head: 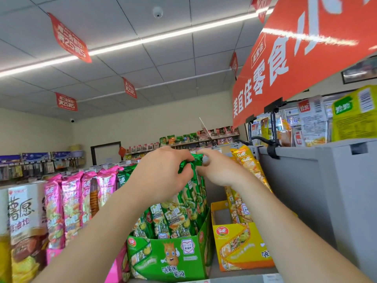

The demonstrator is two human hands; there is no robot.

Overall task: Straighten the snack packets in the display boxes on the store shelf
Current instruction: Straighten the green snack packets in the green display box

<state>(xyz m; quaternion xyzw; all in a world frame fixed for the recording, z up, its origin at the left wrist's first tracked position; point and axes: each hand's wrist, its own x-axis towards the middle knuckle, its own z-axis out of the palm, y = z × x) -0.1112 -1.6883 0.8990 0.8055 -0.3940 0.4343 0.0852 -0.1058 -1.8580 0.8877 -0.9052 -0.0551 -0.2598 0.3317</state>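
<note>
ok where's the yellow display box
In the head view, the yellow display box sits right of centre, between the green display box and a grey cabinet.

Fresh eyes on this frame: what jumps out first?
Both hands meet at centre: the left hand and right hand pinch the tops of the green packets standing in the green display box. A red banner fills the upper right; pink packets line the left, a yellow display box sits to the right.

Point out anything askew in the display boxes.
The yellow packets slump at a slant at the back of the yellow box, whose front is bare. The green packets lean unevenly in the green box; the left hand and right hand grip their tops.
</note>
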